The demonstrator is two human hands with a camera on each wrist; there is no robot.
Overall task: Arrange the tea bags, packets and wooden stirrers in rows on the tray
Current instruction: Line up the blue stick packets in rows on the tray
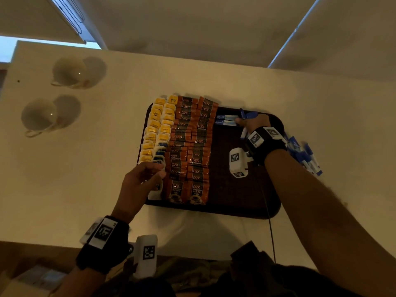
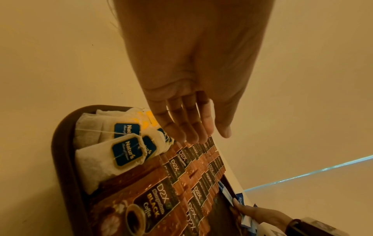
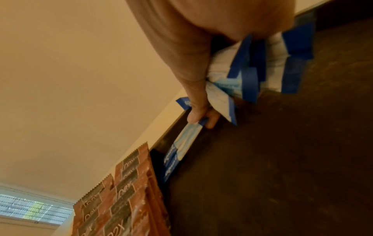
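Right hand (image 1: 256, 123) gripped blue sachets (image 3: 250, 70) at the tray's (image 1: 246, 202) far edge; left hand (image 2: 193, 99), fingers straight, hovered over "Natur's" tea bags (image 2: 113, 153) and "D2X" packets (image 1: 192, 146).

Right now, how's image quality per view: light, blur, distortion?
Head: dim and warm, wide-angle bend at the edges, right hand slightly smeared. Left wrist: orange cast, near coffee packets readable, left hand soft. Right wrist: motion blur on the blue sachets, tray nearly black.

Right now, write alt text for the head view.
A right hand grips blue sweetener sachets at the far edge of a dark tray lined with tea bags and D2X coffee packets; the left hand hovers open nearby.
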